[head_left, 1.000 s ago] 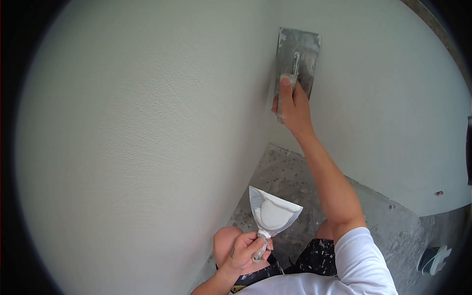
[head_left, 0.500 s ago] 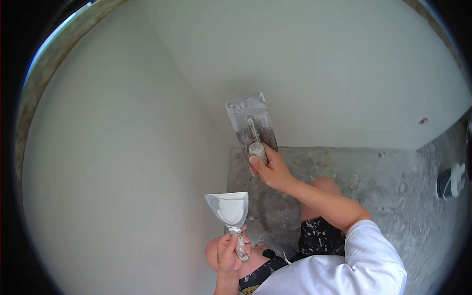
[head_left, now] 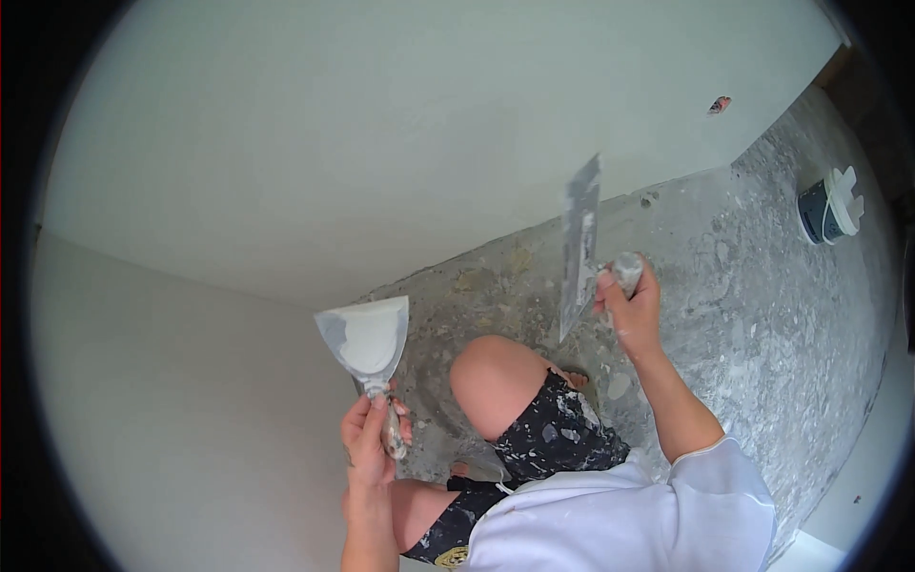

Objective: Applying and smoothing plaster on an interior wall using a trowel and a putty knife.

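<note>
While the left hand [head_left: 374, 440] grips a putty knife [head_left: 367, 338] loaded with white filler and the right hand [head_left: 631, 307] clasps a trowel [head_left: 579, 246] edge-on above the floor [head_left: 762, 286], transfer works best blades close, wiped cleanly

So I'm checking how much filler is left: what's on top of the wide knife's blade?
A patch of white filler lies on the knife held by the left hand. The blade's underside is hidden.
</note>
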Action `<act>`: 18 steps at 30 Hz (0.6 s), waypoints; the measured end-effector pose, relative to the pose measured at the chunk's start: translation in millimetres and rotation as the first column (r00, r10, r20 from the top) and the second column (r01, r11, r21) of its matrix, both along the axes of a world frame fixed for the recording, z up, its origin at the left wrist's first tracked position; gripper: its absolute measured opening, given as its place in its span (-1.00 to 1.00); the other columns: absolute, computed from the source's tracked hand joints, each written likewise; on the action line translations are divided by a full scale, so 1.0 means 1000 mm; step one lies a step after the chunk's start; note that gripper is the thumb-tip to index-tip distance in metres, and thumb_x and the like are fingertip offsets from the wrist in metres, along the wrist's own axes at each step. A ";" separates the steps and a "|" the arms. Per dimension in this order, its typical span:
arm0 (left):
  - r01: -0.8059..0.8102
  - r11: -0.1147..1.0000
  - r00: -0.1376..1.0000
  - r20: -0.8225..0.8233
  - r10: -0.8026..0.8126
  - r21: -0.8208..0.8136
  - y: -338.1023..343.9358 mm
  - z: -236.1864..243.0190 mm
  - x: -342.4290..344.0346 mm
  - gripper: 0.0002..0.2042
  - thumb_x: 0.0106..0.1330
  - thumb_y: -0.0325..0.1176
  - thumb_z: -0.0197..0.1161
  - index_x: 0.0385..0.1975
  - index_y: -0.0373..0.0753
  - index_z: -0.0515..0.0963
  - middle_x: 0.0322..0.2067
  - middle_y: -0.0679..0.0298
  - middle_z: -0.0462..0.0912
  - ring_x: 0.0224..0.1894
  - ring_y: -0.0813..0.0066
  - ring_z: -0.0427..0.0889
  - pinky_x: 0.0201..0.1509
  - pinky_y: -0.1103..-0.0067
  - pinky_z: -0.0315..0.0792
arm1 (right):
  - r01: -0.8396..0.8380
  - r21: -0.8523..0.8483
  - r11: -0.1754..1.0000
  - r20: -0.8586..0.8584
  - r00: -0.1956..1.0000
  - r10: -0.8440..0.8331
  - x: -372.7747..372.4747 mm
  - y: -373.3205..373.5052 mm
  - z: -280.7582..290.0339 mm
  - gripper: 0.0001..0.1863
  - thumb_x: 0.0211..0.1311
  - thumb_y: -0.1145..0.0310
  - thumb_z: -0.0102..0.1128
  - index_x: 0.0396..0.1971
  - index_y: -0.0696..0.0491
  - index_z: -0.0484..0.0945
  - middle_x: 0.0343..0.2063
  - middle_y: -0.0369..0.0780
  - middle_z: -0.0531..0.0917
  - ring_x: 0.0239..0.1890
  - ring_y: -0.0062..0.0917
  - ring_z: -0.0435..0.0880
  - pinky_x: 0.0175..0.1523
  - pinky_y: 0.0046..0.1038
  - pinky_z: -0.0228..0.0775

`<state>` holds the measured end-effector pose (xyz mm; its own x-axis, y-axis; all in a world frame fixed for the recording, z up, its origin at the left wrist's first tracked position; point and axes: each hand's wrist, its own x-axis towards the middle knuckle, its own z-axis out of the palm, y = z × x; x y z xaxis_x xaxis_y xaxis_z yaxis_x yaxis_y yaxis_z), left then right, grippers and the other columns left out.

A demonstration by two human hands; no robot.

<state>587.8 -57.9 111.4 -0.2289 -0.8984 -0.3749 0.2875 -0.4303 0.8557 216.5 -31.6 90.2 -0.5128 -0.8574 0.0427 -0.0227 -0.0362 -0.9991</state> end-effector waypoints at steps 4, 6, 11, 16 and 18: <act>0.138 0.990 0.989 0.057 -0.139 0.021 -0.034 -0.040 -0.033 -0.70 0.49 -0.26 0.17 0.03 -0.37 0.54 -0.39 0.28 0.63 -0.54 0.59 0.58 -0.49 0.64 0.45 | 0.209 -0.062 0.976 0.654 0.747 -0.118 -0.027 -0.014 -0.072 -0.57 0.44 -0.04 0.15 -0.07 0.06 0.50 -0.30 -0.27 0.65 -0.30 -0.54 0.66 -0.22 -0.46 0.54; 0.214 0.976 0.973 0.084 -0.215 0.026 -0.056 -0.044 -0.063 -0.70 0.49 -0.26 0.18 0.02 -0.36 0.55 -0.38 0.28 0.64 -0.52 0.60 0.58 -0.47 0.63 0.44 | 0.116 0.040 0.992 0.782 0.614 -0.103 -0.037 -0.026 -0.092 -0.46 0.44 -0.09 0.10 0.13 0.05 0.45 -0.08 -0.20 0.65 -0.07 -0.40 0.64 0.03 -0.30 0.52; 0.257 0.966 0.952 0.178 -0.249 -0.020 -0.081 -0.030 -0.104 -0.75 0.47 -0.32 0.17 -0.03 -0.37 0.56 -0.39 0.32 0.63 -0.52 0.63 0.55 -0.45 0.62 0.42 | -0.089 -0.070 0.994 0.812 0.573 0.108 -0.031 -0.032 -0.085 -0.40 0.39 -0.26 0.04 0.02 0.02 0.48 -0.48 -0.34 0.52 -0.48 -0.58 0.53 -0.35 -0.45 0.44; 0.237 0.957 0.928 0.330 -0.172 -0.166 -0.086 -0.045 -0.111 -0.79 0.47 -0.37 0.16 -0.05 -0.36 0.52 -0.38 0.30 0.63 -0.48 0.62 0.55 -0.44 0.63 0.41 | -0.519 -0.339 0.785 0.522 0.590 0.616 -0.027 -0.001 -0.030 -0.30 0.22 -0.43 0.09 -0.24 0.02 0.51 -0.65 -0.35 0.49 -0.66 -0.60 0.46 -0.48 -0.46 0.37; 0.247 0.931 0.909 0.398 -0.126 -0.268 -0.090 -0.053 -0.110 -0.81 0.47 -0.40 0.15 -0.06 -0.37 0.51 -0.38 0.30 0.63 -0.48 0.62 0.55 -0.41 0.63 0.42 | -0.677 -0.067 0.733 0.121 0.723 0.680 -0.022 -0.008 -0.014 -0.28 0.19 -0.41 0.16 -0.24 0.08 0.52 -0.56 -0.25 0.60 -0.56 -0.42 0.60 -0.36 -0.34 0.47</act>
